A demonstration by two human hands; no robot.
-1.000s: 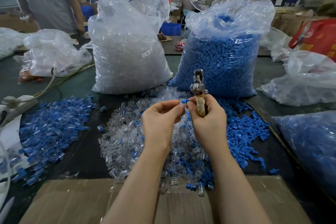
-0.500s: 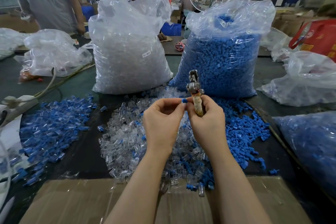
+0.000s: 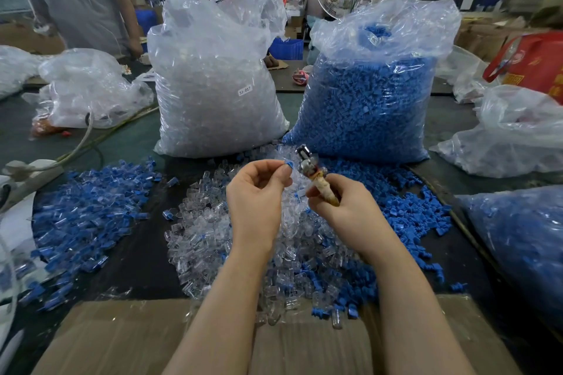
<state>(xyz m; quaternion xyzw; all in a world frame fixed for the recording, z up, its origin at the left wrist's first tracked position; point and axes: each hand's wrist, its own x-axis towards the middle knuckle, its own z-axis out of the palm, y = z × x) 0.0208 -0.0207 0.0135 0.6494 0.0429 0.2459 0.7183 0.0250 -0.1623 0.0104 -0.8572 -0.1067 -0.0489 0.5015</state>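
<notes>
One dark bench [image 3: 134, 253] carries everything we list.

Two tall sacks stand upright at its far side. We record the clear sack [image 3: 213, 85], full of transparent parts and bearing a small white label, and the blue sack [image 3: 365, 106] just beside it on the right, with a narrow gap between them.

One cardboard sheet [image 3: 122, 338] lies flat along the near edge, under both forearms.

Three loose heaps spread across the bench:
- the mixed heap [image 3: 88, 210] of blue-and-clear parts, at left
- the clear heap [image 3: 201, 228], at centre, below the hands
- the blue heap [image 3: 405, 210], at right, running up to the foot of the blue sack

Two bare hands are raised above the clear heap, near each other but apart. Our left hand [image 3: 256, 192] has curled fingers and pinches a blue piece [image 3: 288, 165] between thumb and forefinger. Our right hand [image 3: 344, 210] grips a tool [image 3: 316, 179] by its wrapped, yellowed handle. The metal head tilts up and to the left, just beside the blue piece. We cannot tell whether head and piece touch.
</notes>
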